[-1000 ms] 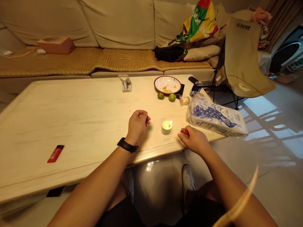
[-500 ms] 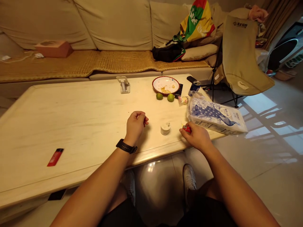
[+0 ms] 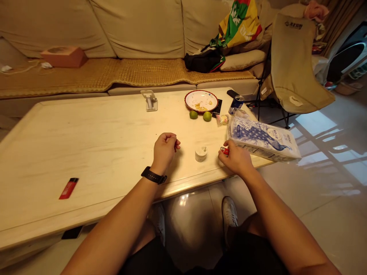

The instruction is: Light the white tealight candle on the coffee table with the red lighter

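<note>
My right hand [image 3: 237, 157] is closed around a small red lighter [image 3: 224, 151], its metal top pointing left toward a short white round candle [image 3: 200, 154]. A small dark wick shows on the candle's top. No flame is visible at either one. On the candle's other side, my left hand [image 3: 165, 149] rests over the table with curled fingers and the thumb against them; nothing shows in it. A black watch band [image 3: 154, 176] circles that wrist. Neither hand touches the candle.
On the pale table [image 3: 114, 141] are a plate with food scraps [image 3: 201, 100], two green limes [image 3: 207, 116], a dark blue can [image 3: 236, 104], a wrapped tissue pack [image 3: 262, 137], a white stand [image 3: 149, 101] and a flat red black-ended object [image 3: 69, 188]. A folding chair [image 3: 296, 68] stands right.
My right hand has shifted slightly with the lighter, whose metal top now shows more clearly. A thin pale streak above the lighter is gone. The left hand stays nearly still.
</note>
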`<action>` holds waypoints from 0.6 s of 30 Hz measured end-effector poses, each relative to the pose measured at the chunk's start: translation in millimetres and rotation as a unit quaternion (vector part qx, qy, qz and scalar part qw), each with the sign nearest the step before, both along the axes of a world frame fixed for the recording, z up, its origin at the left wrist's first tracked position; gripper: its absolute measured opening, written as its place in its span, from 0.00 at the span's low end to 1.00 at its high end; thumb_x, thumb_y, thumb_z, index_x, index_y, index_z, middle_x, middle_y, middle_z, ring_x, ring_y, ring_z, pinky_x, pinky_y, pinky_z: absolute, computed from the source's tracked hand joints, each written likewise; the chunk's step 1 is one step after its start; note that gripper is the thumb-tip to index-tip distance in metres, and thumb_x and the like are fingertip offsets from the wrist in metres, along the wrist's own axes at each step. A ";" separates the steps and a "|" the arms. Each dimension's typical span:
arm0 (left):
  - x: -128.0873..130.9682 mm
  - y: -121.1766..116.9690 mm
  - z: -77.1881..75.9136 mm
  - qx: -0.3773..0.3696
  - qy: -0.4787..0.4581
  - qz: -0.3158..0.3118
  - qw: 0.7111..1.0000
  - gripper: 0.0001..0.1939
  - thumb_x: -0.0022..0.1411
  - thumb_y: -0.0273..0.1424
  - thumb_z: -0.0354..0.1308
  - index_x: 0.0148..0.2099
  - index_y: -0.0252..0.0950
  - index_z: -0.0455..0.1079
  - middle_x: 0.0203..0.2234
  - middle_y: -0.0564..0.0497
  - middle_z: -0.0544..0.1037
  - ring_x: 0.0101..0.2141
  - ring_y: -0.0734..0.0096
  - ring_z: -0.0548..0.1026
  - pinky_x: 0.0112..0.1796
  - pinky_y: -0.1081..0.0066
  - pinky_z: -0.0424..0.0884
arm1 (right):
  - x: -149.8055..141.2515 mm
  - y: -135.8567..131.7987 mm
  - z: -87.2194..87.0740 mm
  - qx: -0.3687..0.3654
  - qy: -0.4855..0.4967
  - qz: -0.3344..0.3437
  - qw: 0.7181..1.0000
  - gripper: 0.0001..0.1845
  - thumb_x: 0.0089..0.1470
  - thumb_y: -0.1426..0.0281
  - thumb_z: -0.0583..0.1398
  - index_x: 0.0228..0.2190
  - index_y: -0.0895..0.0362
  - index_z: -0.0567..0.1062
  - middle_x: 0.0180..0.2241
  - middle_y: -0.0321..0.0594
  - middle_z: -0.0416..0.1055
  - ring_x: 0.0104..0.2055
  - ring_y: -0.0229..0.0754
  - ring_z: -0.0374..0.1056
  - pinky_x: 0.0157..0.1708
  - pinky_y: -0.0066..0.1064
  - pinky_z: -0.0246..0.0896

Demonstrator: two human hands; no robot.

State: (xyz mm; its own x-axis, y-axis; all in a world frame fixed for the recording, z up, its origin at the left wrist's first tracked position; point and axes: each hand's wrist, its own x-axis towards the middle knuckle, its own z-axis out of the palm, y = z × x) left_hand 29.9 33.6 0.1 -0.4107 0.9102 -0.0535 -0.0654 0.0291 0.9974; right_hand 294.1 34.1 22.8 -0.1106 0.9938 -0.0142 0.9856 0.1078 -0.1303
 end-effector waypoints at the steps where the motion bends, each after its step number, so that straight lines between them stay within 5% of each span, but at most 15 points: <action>1: -0.5 0.1 -0.1 0.000 -0.001 0.000 1.000 0.08 0.56 0.32 0.58 0.39 0.37 0.69 0.24 0.53 0.77 0.22 0.74 0.73 0.23 0.74 0.66 | -2.3 0.8 0.1 -0.001 0.002 0.003 1.000 0.23 0.61 0.55 0.56 0.53 0.55 0.70 0.37 0.45 0.81 0.39 0.53 0.76 0.37 0.36 0.59; 18: -2.4 -0.7 0.8 0.008 -0.003 0.004 1.000 0.07 0.57 0.31 0.57 0.39 0.37 0.69 0.24 0.53 0.77 0.23 0.73 0.73 0.23 0.73 0.65 | -30.4 5.8 -4.0 -0.016 0.026 0.067 0.997 0.27 0.60 0.54 0.55 0.56 0.56 0.65 0.36 0.44 0.81 0.39 0.54 0.76 0.37 0.36 0.58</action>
